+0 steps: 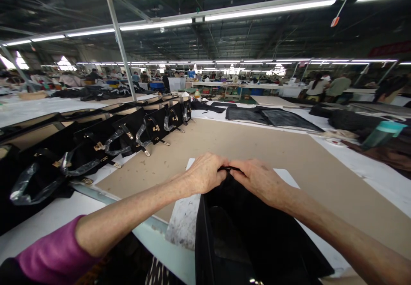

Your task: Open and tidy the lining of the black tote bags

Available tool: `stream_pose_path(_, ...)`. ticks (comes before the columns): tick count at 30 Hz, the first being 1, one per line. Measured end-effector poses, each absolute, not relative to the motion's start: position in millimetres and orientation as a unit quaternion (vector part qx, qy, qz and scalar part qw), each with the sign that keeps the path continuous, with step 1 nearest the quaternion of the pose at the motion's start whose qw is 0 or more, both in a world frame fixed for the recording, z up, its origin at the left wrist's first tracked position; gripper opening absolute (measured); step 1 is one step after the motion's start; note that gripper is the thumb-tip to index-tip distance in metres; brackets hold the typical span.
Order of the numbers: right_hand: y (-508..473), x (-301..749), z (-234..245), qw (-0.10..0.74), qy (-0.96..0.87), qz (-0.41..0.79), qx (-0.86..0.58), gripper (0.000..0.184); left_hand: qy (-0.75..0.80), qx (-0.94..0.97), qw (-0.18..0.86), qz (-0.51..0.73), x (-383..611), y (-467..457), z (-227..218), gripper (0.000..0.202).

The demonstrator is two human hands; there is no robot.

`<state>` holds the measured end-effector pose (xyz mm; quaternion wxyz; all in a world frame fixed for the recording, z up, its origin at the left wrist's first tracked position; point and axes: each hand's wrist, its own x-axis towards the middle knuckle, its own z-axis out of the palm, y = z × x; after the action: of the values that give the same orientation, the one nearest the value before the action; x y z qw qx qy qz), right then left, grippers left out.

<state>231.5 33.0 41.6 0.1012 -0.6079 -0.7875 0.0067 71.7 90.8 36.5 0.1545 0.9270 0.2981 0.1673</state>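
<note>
A black handbag [244, 233] stands at the near edge of the table, its dark side toward me and a small bright metal glint low on it. My left hand [207, 172] pinches the bag's far top edge between thumb and fingers. Close beside it, my right hand [257, 178] grips the same edge, the fingertips of both hands nearly touching. Under the bag lies a white board [183, 220] with dark smudges. The inside of the bag is too dark to make out.
Rows of black handbags [128, 130] with plastic-wrapped handles and gold clasps stand at left. Brown board [257, 141] covers the table. Flat black pieces [272, 118] lie beyond it. A teal-lidded bottle [382, 135] is at right. Other people [338, 85] are far back.
</note>
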Motion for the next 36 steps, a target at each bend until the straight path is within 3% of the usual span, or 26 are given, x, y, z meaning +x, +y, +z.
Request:
stream_pose_path(28,34.5,227.4,42.1,0.119,-0.786,0.024,-0.606,0.027,0.303,0.931,0.135,0.152,76.5,90.1,49.4,0.024)
stream_pose_path(36,16.9,238.5,51.7,0.126,-0.732,0.111,-0.66,0.029,0.319,0.925,0.154,0.142,76.5,91.4,45.9,0.021)
